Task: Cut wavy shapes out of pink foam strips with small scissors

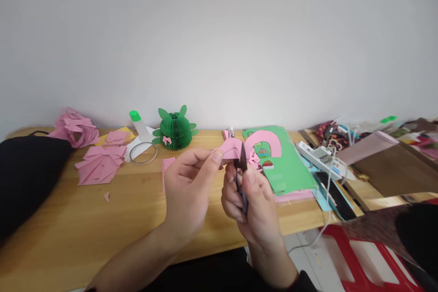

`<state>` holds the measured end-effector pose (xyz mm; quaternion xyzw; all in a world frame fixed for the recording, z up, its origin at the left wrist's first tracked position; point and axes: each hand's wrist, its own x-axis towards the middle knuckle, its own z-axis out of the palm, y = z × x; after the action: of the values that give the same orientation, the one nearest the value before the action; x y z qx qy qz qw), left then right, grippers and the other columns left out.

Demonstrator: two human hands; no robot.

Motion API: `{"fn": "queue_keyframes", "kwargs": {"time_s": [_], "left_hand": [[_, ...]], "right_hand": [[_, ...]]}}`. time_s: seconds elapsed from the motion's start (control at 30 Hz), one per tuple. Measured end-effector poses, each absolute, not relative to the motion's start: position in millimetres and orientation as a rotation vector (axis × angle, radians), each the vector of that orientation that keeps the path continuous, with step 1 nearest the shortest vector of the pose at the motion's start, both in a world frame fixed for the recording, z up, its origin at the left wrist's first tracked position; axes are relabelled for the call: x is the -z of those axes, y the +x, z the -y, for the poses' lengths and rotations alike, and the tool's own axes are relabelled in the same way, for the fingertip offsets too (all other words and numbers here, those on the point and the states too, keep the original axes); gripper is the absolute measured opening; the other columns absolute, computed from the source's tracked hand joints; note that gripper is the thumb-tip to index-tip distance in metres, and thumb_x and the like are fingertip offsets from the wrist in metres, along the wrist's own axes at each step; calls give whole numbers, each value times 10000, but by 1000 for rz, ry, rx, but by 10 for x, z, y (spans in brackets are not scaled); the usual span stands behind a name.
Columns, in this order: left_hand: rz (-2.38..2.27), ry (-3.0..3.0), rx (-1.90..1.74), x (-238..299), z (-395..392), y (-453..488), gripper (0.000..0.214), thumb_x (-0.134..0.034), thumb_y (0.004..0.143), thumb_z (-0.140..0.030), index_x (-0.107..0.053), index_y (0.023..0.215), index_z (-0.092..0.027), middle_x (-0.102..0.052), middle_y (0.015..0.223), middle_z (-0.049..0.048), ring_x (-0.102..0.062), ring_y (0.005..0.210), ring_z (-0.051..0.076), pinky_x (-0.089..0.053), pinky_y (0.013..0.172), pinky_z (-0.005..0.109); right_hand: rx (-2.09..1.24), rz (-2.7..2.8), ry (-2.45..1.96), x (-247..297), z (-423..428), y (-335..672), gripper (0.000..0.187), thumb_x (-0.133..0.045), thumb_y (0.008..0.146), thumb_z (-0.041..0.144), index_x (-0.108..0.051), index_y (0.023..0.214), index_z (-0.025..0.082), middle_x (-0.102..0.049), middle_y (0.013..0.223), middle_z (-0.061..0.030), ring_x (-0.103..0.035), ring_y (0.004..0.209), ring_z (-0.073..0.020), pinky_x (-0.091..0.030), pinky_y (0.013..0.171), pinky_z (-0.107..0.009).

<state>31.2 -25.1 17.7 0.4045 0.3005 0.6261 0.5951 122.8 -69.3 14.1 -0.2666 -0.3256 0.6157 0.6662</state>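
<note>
My left hand [188,187] pinches a small curved piece of pink paper [230,148] between thumb and fingers, above the wooden table [102,228]. My right hand [251,203] is closed round a pair of small black scissors [242,171], whose blades point up and meet the pink paper's edge. Both hands are held close together over the table's front edge.
A green paper honeycomb figure [175,128], a glue bottle with a green cap [138,124], a wire ring [143,152] and piles of pink paper scraps [99,162] lie behind. Green sheets with a pink arch [280,164] lie right, a black bag [27,169] left, a red stool [362,260] below.
</note>
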Motion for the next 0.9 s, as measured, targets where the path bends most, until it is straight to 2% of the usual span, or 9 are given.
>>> {"fn": "queue_keyframes", "kwargs": {"time_s": [0.37,0.67,0.9], "left_hand": [[-665,918,-1473,-204,274,305,136,-737,798,-247,-710,668,-217,-714,634,-36,-693,663,119,-566,672,223],[-726,908,-1451,-245,292,285,144,-728,789,-254,-689,655,-215,-712,641,-19,-694,671,149,-564,695,277],[-692,892,-1451,-248,292,276,128,-727,792,-234,-707,667,-222,-724,653,-26,-690,687,133,-559,706,250]], "right_hand": [[-1366,757,-660,-170,688,1213,347,-665,872,478,-540,748,179,-291,528,108,-132,416,-30,-159,341,-110],[-1348,789,-727,-186,690,1198,374,-660,852,521,-522,738,192,-291,514,108,-123,407,-35,-143,332,-131],[-1356,795,-721,-193,684,1205,370,-655,860,516,-521,746,190,-285,513,111,-116,407,-31,-136,339,-129]]}}
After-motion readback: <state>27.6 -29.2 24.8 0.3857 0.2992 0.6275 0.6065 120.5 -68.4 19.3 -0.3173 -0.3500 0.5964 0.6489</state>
